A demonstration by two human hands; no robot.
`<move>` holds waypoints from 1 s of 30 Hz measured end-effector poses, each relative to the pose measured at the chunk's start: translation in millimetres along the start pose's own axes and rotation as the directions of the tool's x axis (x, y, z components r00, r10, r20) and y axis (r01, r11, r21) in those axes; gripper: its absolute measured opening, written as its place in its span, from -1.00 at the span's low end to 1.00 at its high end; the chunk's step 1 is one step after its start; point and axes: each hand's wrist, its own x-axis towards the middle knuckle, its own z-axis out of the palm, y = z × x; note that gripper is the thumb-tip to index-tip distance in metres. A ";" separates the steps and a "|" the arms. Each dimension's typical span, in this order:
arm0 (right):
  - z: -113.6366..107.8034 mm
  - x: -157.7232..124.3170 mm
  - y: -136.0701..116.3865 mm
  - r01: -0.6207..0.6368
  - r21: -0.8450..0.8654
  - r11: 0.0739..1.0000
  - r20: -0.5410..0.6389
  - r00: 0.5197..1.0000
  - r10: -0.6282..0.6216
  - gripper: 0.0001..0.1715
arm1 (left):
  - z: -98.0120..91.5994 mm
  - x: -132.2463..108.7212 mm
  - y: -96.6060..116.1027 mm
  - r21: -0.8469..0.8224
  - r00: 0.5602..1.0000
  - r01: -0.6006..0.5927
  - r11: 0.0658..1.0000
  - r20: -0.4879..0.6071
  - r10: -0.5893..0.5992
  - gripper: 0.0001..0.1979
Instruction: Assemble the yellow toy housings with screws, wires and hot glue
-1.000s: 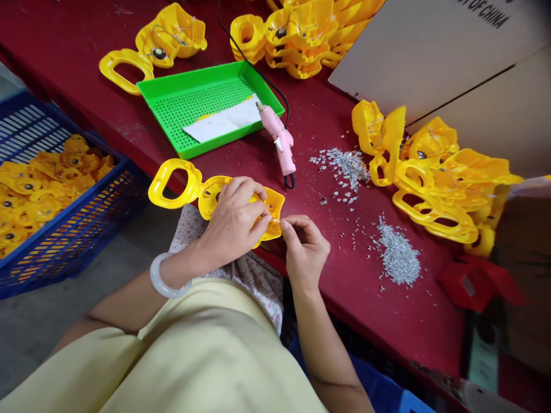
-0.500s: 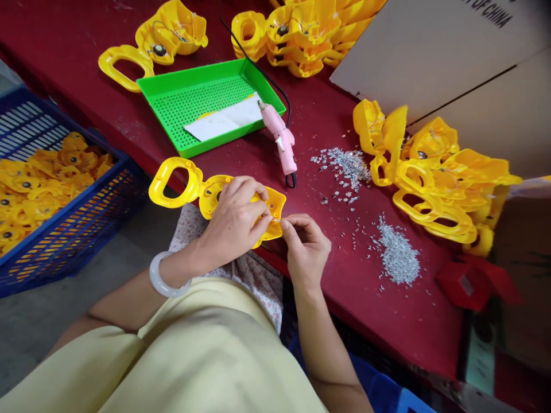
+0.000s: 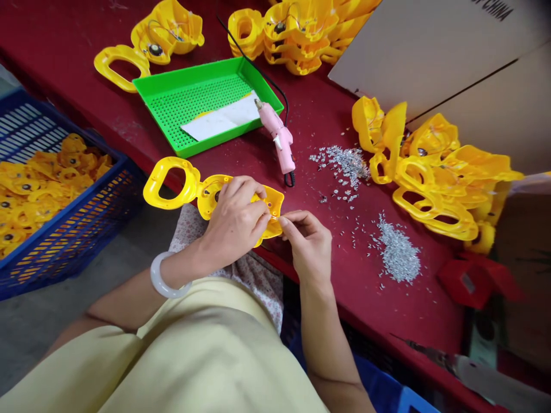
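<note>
A yellow plastic toy shell [image 3: 172, 182] with a loop handle lies at the near edge of the red table [image 3: 327, 275], over my lap. My left hand [image 3: 235, 221] is closed over the shell's body and holds it. My right hand [image 3: 307, 244] pinches something tiny at the shell's right end, where its fingertips meet my left fingertips; the thing is too small to name. A white bangle [image 3: 166, 278] is on my left wrist.
A pink glue gun [image 3: 279, 137] lies beside a green perforated tray [image 3: 202, 103] holding a white sheet. Piles of small silver parts [image 3: 398, 255] lie to the right. More yellow shells [image 3: 439, 172] are stacked at right and at the back. A blue crate [image 3: 47, 189] of yellow parts stands left.
My right hand has edged up and slightly left, closer against the shell's end. My left hand and the shell have barely moved.
</note>
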 end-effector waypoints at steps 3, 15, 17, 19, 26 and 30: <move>-1.5 2.9 -0.2 -0.059 0.033 0.998 0.035 0.998 0.058 -0.74 | -2.2 -3.9 -3.2 -0.047 0.994 -0.066 0.997 -0.087 0.062 -0.88; -5.4 6.6 -4.2 -0.181 0.163 0.970 0.211 0.967 0.145 -0.53 | -2.0 -13.0 -14.8 0.006 0.956 -0.290 0.957 -0.052 0.290 -0.86; -6.9 7.7 -4.6 -0.195 0.154 0.969 0.239 0.959 0.155 -0.50 | -2.1 -12.8 -14.9 0.017 0.955 -0.293 0.956 -0.036 0.294 -0.86; -8.4 8.9 -4.8 -0.200 0.148 0.969 0.272 0.950 0.154 -0.49 | -1.5 -13.3 -15.2 0.039 0.953 -0.301 0.953 -0.014 0.301 -0.85; -10.6 8.8 -2.6 -0.203 0.149 0.968 0.325 0.934 0.146 -0.51 | -2.9 -12.6 -13.3 0.035 0.959 -0.273 0.961 0.086 0.270 -0.80; -9.9 9.6 -1.9 -0.208 0.164 0.964 0.319 0.936 0.148 -0.50 | -7.0 -9.6 -13.3 -0.010 0.963 -0.240 0.971 0.123 0.240 -0.80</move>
